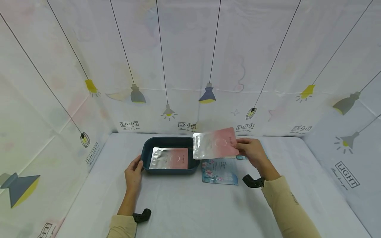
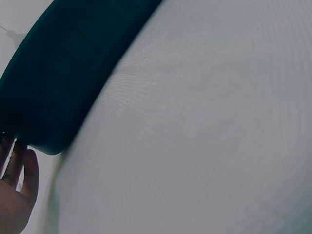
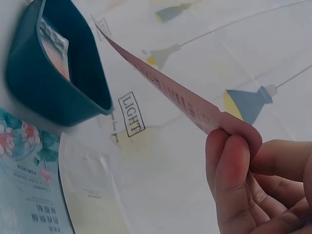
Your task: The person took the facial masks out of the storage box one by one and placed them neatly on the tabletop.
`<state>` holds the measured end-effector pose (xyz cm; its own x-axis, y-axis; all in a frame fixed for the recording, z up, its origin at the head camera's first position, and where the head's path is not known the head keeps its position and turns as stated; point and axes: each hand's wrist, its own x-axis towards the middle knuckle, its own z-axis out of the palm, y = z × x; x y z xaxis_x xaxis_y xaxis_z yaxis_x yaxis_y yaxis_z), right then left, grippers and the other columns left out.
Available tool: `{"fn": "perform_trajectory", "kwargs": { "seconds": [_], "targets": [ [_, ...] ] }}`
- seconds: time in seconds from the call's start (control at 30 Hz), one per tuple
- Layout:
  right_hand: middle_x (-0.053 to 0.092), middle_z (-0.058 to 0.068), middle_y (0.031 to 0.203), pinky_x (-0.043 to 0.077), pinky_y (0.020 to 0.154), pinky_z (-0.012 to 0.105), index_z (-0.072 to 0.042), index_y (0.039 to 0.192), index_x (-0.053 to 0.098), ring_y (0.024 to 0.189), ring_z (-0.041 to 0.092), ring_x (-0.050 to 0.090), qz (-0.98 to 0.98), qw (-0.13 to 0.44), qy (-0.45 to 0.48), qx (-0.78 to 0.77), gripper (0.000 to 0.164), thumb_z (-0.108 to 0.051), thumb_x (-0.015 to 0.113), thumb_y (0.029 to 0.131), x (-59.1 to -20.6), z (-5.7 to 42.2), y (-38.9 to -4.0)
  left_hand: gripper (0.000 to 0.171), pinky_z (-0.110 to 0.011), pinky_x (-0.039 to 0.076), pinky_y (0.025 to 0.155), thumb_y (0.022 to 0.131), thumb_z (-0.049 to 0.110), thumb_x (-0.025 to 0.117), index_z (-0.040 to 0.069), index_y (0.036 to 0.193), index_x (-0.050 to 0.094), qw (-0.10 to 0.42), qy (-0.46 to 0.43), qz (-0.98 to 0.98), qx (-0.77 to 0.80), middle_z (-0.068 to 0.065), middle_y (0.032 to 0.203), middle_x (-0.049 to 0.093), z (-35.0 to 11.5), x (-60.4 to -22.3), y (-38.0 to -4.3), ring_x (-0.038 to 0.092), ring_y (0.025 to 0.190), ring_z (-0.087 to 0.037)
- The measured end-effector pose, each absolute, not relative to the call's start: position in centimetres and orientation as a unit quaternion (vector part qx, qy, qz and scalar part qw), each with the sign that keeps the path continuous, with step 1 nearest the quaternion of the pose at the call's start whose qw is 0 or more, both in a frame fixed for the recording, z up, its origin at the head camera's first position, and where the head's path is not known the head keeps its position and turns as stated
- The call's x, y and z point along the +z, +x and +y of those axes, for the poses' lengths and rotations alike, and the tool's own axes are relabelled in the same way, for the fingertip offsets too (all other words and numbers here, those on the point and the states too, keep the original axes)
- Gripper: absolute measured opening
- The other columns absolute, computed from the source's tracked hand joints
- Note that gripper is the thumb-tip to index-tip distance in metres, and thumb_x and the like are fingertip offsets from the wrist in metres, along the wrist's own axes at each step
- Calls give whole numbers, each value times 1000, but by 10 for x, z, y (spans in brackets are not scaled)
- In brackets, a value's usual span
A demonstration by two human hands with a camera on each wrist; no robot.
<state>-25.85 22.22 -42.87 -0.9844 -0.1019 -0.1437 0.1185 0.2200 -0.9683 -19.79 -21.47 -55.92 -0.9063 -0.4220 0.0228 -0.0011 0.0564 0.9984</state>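
Note:
My right hand pinches the right edge of a flat silver-and-pink sachet, thumb and fingers on either side of it. The sachet is raised, its silver end overlapping the right end of a dark teal tub in the head view. From the right wrist view, the held sachet appears nearly edge-on, above the table. A similar silver-and-pink sachet lies inside the tub. My left hand rests against the tub's left end, with fairly straight fingers at the outer wall.
A blue floral sachet lies on the white table right of the tub. Behind it is a pale cream sachet, and part of another blue packet shows under my right hand. A lamp-patterned cloth encloses the table's back and sides.

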Motion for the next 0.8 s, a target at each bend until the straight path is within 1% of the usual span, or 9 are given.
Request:
{"fn": "perform_trajectory", "kwargs": {
  "seconds": [0.27, 0.53, 0.67, 0.8],
  "targets": [
    [67, -9, 91, 58, 75, 21, 13, 131, 51, 79, 8, 68, 779, 88, 10, -620, 47, -18, 61, 96, -432, 243, -251, 40, -3, 48, 79, 102, 19, 50, 4, 139, 51, 160, 143, -707, -674, -14, 138, 56, -215, -558, -197, 54, 121, -24],
    [64, -10, 95, 57, 75, 19, 10, 134, 49, 80, 7, 66, 789, 88, 46, -607, 53, -25, 61, 97, -438, 266, -244, 40, -3, 48, 79, 102, 21, 50, 5, 139, 52, 161, 144, -712, -668, -14, 137, 56, -215, -558, -197, 54, 120, -23],
    [65, -13, 92, 57, 76, 18, 10, 136, 47, 80, 6, 66, 788, 94, 63, -606, 55, -27, 61, 97, -445, 278, -240, 40, -2, 47, 79, 102, 21, 50, 5, 140, 51, 159, 144, -714, -667, -14, 138, 56, -215, -558, -197, 54, 120, -24],
    [66, -16, 88, 57, 75, 18, 11, 136, 46, 80, 4, 66, 789, 97, 73, -602, 54, -25, 59, 98, -450, 292, -236, 41, -2, 47, 79, 102, 21, 50, 4, 140, 51, 159, 142, -713, -668, -16, 138, 55, -214, -557, -197, 54, 121, -26]
  ]
}}
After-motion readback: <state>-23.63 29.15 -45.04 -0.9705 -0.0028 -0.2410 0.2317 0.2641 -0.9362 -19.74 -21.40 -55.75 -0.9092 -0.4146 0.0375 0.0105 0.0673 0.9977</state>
